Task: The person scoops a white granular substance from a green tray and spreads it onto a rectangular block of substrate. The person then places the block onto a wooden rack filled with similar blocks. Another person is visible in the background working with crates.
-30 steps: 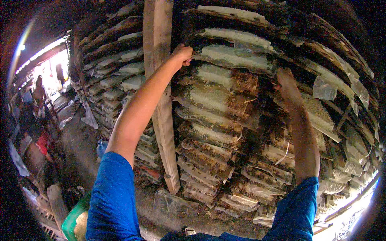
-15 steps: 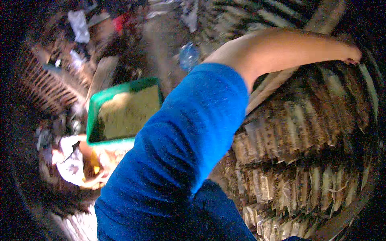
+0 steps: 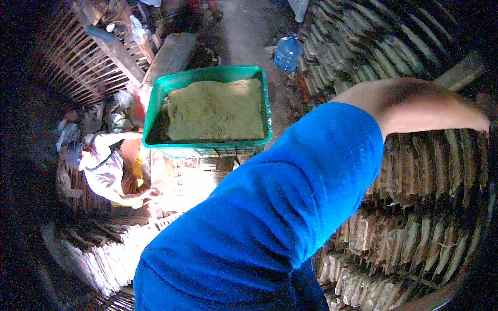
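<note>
The person's left arm, in a blue sleeve [image 3: 259,207], reaches to the far right, its hand [image 3: 476,123] close to the stacked rows of pale slabs [image 3: 430,163]. How far its fingers are open, and whether they hold anything, cannot be told; the right hand is out of view, its state unknown. The slabs fill the right side, below a wooden beam [image 3: 461,71]. A green crate [image 3: 207,145] of brown crumbly material [image 3: 218,111] stands left of the arm, between a co-worker [image 3: 106,168] and a blue bottle [image 3: 288,53].
</note>
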{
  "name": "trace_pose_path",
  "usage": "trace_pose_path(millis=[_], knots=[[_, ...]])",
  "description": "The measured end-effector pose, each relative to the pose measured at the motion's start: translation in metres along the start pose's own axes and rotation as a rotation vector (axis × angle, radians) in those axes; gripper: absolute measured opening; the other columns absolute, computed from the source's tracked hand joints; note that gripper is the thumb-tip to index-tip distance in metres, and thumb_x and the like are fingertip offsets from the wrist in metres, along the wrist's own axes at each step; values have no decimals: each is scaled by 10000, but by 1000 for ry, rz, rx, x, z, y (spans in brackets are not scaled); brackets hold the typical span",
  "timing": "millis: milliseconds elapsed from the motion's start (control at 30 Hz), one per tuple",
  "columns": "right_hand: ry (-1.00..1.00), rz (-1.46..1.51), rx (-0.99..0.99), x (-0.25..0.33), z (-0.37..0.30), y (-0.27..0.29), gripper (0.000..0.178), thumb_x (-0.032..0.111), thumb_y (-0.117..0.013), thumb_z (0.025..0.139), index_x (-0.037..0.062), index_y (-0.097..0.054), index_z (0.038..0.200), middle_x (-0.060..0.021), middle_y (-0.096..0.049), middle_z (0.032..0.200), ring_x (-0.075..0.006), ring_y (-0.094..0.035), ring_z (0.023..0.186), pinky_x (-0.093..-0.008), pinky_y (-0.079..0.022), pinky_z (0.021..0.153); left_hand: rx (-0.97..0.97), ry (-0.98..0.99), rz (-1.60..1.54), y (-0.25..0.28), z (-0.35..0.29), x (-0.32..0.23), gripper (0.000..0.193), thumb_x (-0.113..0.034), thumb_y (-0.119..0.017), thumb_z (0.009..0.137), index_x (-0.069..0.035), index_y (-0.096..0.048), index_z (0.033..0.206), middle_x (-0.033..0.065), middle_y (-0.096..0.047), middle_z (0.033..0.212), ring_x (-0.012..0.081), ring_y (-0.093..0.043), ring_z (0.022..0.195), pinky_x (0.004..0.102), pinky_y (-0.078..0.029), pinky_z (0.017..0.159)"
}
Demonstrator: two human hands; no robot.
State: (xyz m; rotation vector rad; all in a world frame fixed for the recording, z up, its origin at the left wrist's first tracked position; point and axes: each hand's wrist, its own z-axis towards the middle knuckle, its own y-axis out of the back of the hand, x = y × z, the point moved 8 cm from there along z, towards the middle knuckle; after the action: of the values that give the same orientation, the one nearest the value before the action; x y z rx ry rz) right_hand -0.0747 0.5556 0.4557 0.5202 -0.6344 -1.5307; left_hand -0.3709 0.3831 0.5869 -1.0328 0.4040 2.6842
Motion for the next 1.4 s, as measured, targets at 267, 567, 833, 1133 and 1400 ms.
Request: trace_pose_path(millis=[267,567,833,1133,1400], knots=[[95,-61,-4,62,-40,11,680,475,-539,900,143,-362,1466,-98,-363,1499,-266,-358,1362,-517,-294,1080,-89,13,112,63,-55,-42,216,-146,-631,717,9,-621,867,217,-627,823,309,-621,789,461,-480,671],[293,-39,-32,136,-80,-18,734,512,-545,877,147,-347,1482,-100,-330,1529,-270,-327,1393,-519,-254,1120,-414,186,225,243,-276,-57,127,-103,-627,709,14,-622,758,234,-617,714,363,-641,728,445,-512,697],[636,30,-68,198,-130,-105,782,545,-551,857,150,-333,1496,-102,-300,1555,-274,-299,1420,-521,-218,1155,-563,317,447,356,-468,-45,284,-269,-563,933,-5,-560,827,202,-578,702,395,-581,626,503,-442,593],[454,455,529,318,-223,-330,807,585,-525,929,176,-205,1547,-122,-238,1573,-323,-258,1433,-536,-259,1144,-863,828,599,410,-690,47,247,-224,-556,928,12,-585,863,265,-596,753,457,-597,699,508,-447,612],[-449,1032,1056,358,-278,-480,654,471,-460,1004,132,-240,1518,-162,-246,1552,-364,-286,1409,-522,-323,1113,-936,1059,794,399,-792,86,265,-233,-518,946,12,-558,853,249,-575,706,416,-598,682,502,-447,631]])
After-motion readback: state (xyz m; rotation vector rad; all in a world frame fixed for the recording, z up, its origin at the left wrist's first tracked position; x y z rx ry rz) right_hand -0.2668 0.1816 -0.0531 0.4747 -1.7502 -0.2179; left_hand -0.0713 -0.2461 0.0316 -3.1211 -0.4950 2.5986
